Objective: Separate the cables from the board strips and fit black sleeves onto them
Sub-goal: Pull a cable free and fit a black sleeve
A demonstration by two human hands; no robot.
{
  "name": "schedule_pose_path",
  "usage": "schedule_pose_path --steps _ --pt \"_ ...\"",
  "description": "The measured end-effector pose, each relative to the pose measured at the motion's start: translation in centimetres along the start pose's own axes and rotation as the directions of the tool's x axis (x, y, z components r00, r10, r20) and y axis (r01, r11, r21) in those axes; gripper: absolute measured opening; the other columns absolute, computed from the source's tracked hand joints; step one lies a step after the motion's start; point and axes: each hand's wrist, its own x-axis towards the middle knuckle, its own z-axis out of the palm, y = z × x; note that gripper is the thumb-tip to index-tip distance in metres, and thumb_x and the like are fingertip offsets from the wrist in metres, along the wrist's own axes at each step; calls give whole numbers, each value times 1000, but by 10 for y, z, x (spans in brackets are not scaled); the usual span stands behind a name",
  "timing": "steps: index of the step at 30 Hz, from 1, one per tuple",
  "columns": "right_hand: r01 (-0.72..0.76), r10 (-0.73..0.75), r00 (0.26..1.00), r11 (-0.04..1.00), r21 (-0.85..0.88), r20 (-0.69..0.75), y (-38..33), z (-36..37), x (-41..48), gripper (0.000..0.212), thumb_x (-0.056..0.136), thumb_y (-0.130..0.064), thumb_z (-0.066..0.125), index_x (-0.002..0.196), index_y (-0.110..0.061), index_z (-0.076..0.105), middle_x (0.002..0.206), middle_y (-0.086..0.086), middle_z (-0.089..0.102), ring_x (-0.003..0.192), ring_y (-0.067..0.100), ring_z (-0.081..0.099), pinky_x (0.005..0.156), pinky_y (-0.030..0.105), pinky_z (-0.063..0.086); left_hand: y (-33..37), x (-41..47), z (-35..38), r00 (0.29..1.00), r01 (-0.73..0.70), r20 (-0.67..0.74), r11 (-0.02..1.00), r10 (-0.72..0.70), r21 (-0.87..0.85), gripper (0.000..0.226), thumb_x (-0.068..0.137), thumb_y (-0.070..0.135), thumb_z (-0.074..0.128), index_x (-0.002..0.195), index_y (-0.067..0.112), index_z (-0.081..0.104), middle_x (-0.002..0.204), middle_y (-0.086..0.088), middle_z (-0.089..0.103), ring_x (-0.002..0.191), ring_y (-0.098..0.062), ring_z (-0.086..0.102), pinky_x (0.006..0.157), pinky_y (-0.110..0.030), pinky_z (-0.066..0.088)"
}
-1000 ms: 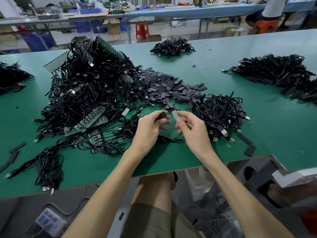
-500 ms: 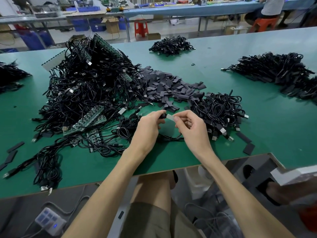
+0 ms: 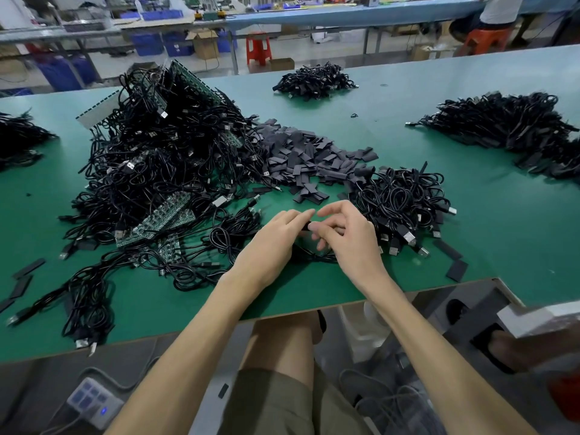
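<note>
fitting step, by my judgement. left hand (image 3: 276, 243) pinches a black sleeve (image 3: 303, 226); right hand (image 3: 348, 238) pinches the cable (image 3: 314, 257) end against it, fingers hiding the joint. cable loop lies on the worktop (image 3: 298, 287) under the hands. risk: the end snags the sleeve mouth and buckles it; the loose loop could tangle with the nearby cable pile (image 3: 405, 202).

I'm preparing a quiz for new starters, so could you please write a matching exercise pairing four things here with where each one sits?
Things: 1 sleeve pile; 2 board strip; 3 red stool; 4 power strip.
Places: a floor by the near edge of the table; b middle of the table; c tangled in cables, table's left; d floor beyond the table's far edge.
Pairs: 1-b, 2-c, 3-d, 4-a.
</note>
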Motion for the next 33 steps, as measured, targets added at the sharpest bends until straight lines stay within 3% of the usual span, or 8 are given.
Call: schedule_pose_path --steps 3,8,12,14,22,26,30,33 --pt "-10 11 999 1000 27 -39 -1 -1 0 12 92 -17 77 90 -13 66 73 1 74 59 18 69 61 23 55 -1 0 2 999 -3 -48 1000 2 -28 71 89 -19 50 153 10 40 129 -8 56 120 -25 56 101 -39 51" --pt "-32 34 997 999 23 -72 0 -2 1 9 93 -21 77 89 -18 69 76 0 75 63 15 70 65 21 55 8 -4 -3 985 37 -159 986 -63 -163 33 101 7 58 131 18 50 122 -1 58 101 9 55 84 -2 40" --pt "-51 49 996 998 -22 -68 2 -2 2 10 92 -23 77 87 -17 71 71 -1 73 60 13 69 63 21 54 10 -3 -6 975 -11 -221 997 -6 -78 27 98 15 66 125 9 63 112 -3 62 92 -18 62 81 -30 51" --pt "-60 58 996 998 -26 -61 2 -3 2 11 92 -23 77 86 -17 71 70 -1 73 58 13 67 61 20 52 13 -4 -9 978 -10 -209 996 -8 -87 28 98 16 65 125 11 65 110 -2 62 89 -20 63 78 -38 54" --pt "-78 76 996 995 -57 -39 4 -3 3 13 93 -23 76 81 -18 71 67 -3 72 53 11 64 58 21 50 10 -8 -7 980 -53 -192 997 41 -61 28 94 3 68 118 15 67 101 2 54 84 1 58 70 -35 58" --pt "-70 69 997 995 -68 -21 4 -2 3 15 92 -23 77 78 -19 71 65 -3 72 51 11 63 58 20 50 6 -8 -4 985 -76 -164 993 61 -89 34 93 1 67 122 18 63 104 3 53 91 -7 67 76 -35 59" --pt "-58 57 998 998 -37 -23 5 -1 3 16 90 -24 78 79 -18 70 65 -3 73 51 12 64 57 20 49 9 -7 -5 987 -46 -158 981 16 -188 29 97 29 52 120 19 67 99 13 50 92 9 61 80 -19 52" --pt "-48 48 999 999 -11 -12 5 -2 2 15 91 -25 77 80 -18 70 68 -2 74 52 14 65 56 18 47 10 -6 -7 978 -52 -210 978 8 -204 23 95 9 64 116 12 73 97 4 59 77 6 57 72 -24 52"
